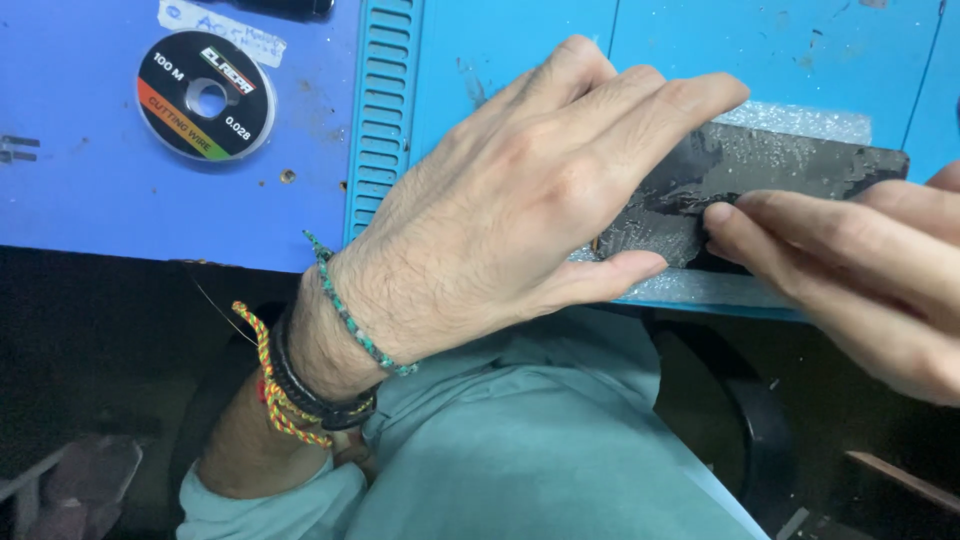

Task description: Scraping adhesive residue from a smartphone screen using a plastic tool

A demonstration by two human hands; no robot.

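A flat black rectangular panel [790,165] with patchy grey residue lies on a strip of clear bubbly padding [800,120] at the near edge of a blue work mat [520,40]. My left hand [520,210] lies flat over the panel's left end, thumb along its near edge, pressing it down. My right hand [850,260] comes in from the right with fingertips pinched against the panel's surface near its middle. Whether it grips a film or only touches the panel I cannot tell. Woven bracelets circle my left wrist.
A round black spool of cutting wire [205,95] lies on the blue bench [100,190] at the left, below a white paper label [220,30]. A ribbed light-blue strip [385,100] divides bench and mat. My lap in pale green cloth [540,440] sits below the edge.
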